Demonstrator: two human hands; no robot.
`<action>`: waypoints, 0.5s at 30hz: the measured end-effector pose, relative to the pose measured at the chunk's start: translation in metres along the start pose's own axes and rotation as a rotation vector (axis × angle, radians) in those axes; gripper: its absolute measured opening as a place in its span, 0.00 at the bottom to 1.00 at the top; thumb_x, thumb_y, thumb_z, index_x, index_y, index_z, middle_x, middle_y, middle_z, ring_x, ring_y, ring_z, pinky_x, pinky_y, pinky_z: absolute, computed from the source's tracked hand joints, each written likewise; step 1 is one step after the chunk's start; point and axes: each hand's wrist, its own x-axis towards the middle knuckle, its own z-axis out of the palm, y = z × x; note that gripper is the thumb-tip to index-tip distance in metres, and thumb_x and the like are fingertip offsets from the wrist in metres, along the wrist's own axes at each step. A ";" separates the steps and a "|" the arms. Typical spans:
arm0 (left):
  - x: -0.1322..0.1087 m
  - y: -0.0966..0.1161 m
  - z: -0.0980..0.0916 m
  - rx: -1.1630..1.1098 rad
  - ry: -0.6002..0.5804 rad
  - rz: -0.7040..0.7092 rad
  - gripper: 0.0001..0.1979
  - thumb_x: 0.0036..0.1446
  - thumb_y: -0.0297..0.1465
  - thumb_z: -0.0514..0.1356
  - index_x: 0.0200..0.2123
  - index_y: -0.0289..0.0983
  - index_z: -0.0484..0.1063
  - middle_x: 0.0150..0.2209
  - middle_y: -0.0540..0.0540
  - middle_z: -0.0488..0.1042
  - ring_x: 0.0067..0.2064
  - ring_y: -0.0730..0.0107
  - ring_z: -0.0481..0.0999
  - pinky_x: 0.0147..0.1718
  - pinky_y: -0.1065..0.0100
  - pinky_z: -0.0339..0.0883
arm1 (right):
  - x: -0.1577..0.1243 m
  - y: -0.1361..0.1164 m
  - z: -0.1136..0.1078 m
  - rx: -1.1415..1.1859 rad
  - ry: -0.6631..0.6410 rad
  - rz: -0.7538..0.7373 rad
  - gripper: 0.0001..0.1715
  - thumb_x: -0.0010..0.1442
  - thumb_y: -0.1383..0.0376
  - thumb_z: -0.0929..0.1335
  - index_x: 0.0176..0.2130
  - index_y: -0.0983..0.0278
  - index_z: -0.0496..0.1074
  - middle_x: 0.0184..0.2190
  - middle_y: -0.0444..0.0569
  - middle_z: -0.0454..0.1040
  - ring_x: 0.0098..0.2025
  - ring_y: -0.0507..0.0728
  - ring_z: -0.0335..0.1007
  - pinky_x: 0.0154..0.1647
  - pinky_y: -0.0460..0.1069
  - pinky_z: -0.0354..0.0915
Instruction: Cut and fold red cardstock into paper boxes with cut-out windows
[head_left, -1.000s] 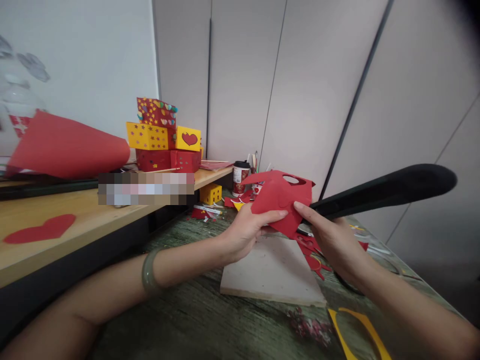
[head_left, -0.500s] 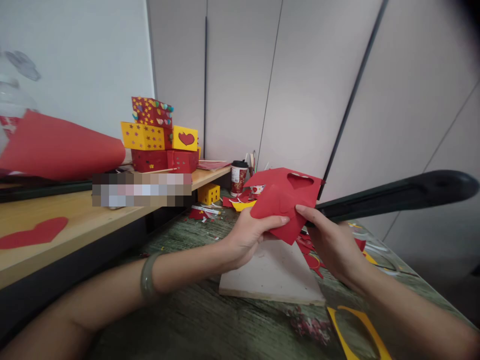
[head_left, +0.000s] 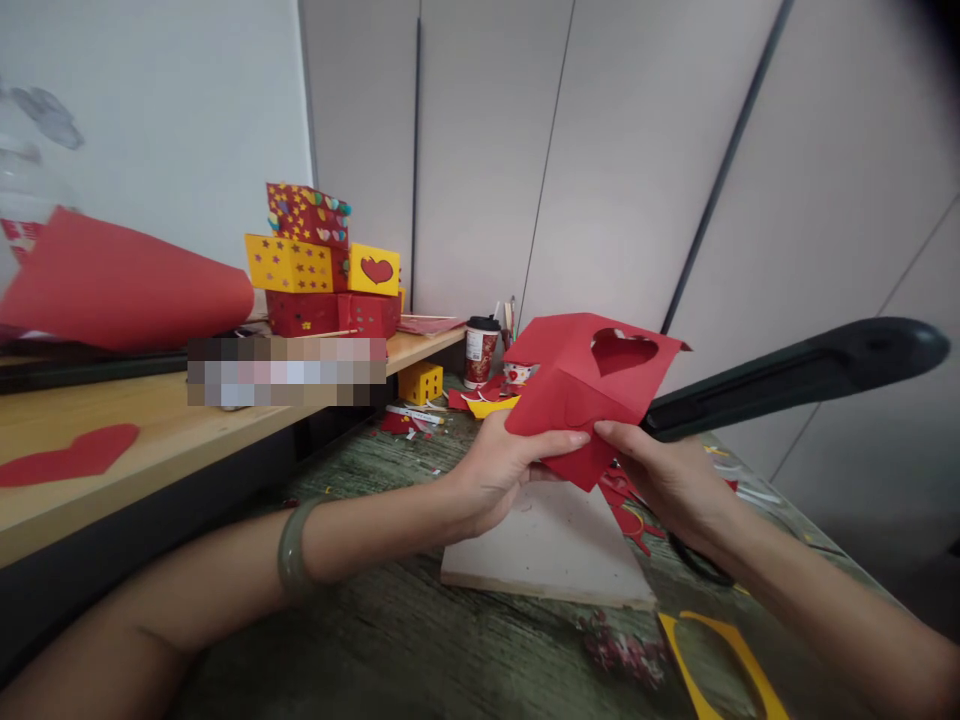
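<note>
A folded piece of red paper [head_left: 577, 395] with a heart-shaped cutout near its top right is held up between my two hands. My left hand [head_left: 499, 465] is closed on its lower left edge, thumb flat on the front and fingers behind. My right hand [head_left: 660, 465] pinches the lower right part, thumb tip close to the left thumb. A long black handle-like tool [head_left: 810, 375] sticks out to the right from behind the paper and right hand; its working end is hidden, and I cannot tell whether the hand grips it. Below lies a white board [head_left: 555, 560].
On the wooden shelf [head_left: 172, 445] at left are stacked decorated boxes [head_left: 300, 265], a red paper roll [head_left: 127, 285] and a red paper heart [head_left: 75, 457]. A lidded cup [head_left: 481, 352], paper scraps and a yellow cut-out frame [head_left: 720, 665] sit on the dark table [head_left: 450, 660].
The red paper has risen slightly and tilted, so its heart cutout shows more fully. The black tool's outer end sits a little higher. A dark curved piece now shows beneath my right wrist.
</note>
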 end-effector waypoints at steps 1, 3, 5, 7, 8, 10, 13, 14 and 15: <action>0.000 0.000 0.000 -0.001 -0.006 0.000 0.16 0.41 0.24 0.65 0.37 0.33 0.71 0.38 0.41 0.73 0.36 0.67 0.73 0.36 0.67 0.67 | 0.000 -0.001 0.000 0.002 -0.007 -0.004 0.16 0.49 0.64 0.69 0.41 0.63 0.72 0.37 0.49 0.76 0.48 0.61 0.66 0.51 0.57 0.60; -0.001 -0.001 0.000 -0.012 -0.019 -0.006 0.16 0.41 0.24 0.65 0.38 0.33 0.71 0.39 0.41 0.73 0.37 0.67 0.73 0.37 0.67 0.67 | -0.001 -0.003 0.000 0.020 -0.022 -0.004 0.15 0.49 0.66 0.69 0.40 0.62 0.72 0.38 0.48 0.76 0.48 0.61 0.65 0.52 0.57 0.59; -0.002 -0.001 0.001 -0.027 -0.030 -0.015 0.16 0.41 0.24 0.65 0.38 0.33 0.71 0.40 0.41 0.73 0.38 0.67 0.73 0.38 0.66 0.66 | -0.001 -0.005 0.000 0.050 -0.033 0.014 0.12 0.49 0.67 0.69 0.37 0.62 0.74 0.38 0.47 0.76 0.46 0.61 0.67 0.51 0.57 0.60; -0.002 -0.001 0.001 -0.029 -0.037 -0.015 0.16 0.42 0.24 0.64 0.38 0.33 0.71 0.40 0.41 0.73 0.38 0.67 0.72 0.38 0.67 0.66 | -0.002 -0.007 0.001 0.097 -0.054 0.063 0.08 0.48 0.69 0.69 0.33 0.62 0.75 0.37 0.46 0.76 0.46 0.61 0.67 0.49 0.56 0.62; -0.002 0.000 0.002 -0.023 -0.037 -0.008 0.16 0.43 0.25 0.64 0.38 0.33 0.71 0.40 0.41 0.73 0.37 0.68 0.72 0.38 0.67 0.66 | -0.002 -0.008 0.002 0.120 -0.057 0.085 0.06 0.48 0.69 0.69 0.31 0.62 0.75 0.35 0.46 0.77 0.45 0.61 0.68 0.48 0.55 0.63; -0.001 -0.001 0.002 -0.007 -0.026 0.016 0.16 0.42 0.26 0.64 0.38 0.34 0.71 0.40 0.42 0.73 0.37 0.68 0.72 0.36 0.67 0.67 | -0.003 -0.010 0.004 0.152 -0.042 0.102 0.03 0.48 0.67 0.69 0.27 0.61 0.75 0.31 0.45 0.78 0.44 0.61 0.69 0.46 0.54 0.64; -0.002 -0.002 0.003 -0.013 0.025 0.056 0.16 0.41 0.26 0.65 0.37 0.35 0.72 0.39 0.44 0.73 0.37 0.68 0.72 0.37 0.67 0.66 | -0.004 -0.011 0.009 0.164 -0.017 0.116 0.05 0.49 0.64 0.68 0.26 0.61 0.76 0.29 0.45 0.78 0.42 0.61 0.70 0.45 0.54 0.65; -0.002 -0.003 0.003 -0.033 0.036 0.066 0.15 0.41 0.25 0.65 0.37 0.35 0.72 0.39 0.44 0.73 0.38 0.68 0.72 0.38 0.67 0.66 | -0.005 -0.011 0.011 0.167 -0.016 0.126 0.06 0.50 0.63 0.68 0.27 0.61 0.76 0.29 0.46 0.78 0.43 0.62 0.69 0.46 0.55 0.64; -0.003 -0.004 0.003 -0.057 0.041 0.072 0.16 0.41 0.25 0.65 0.37 0.35 0.72 0.39 0.44 0.73 0.38 0.69 0.72 0.38 0.67 0.66 | -0.006 -0.011 0.013 0.167 -0.015 0.128 0.06 0.50 0.63 0.68 0.28 0.62 0.76 0.30 0.46 0.78 0.44 0.62 0.69 0.48 0.55 0.63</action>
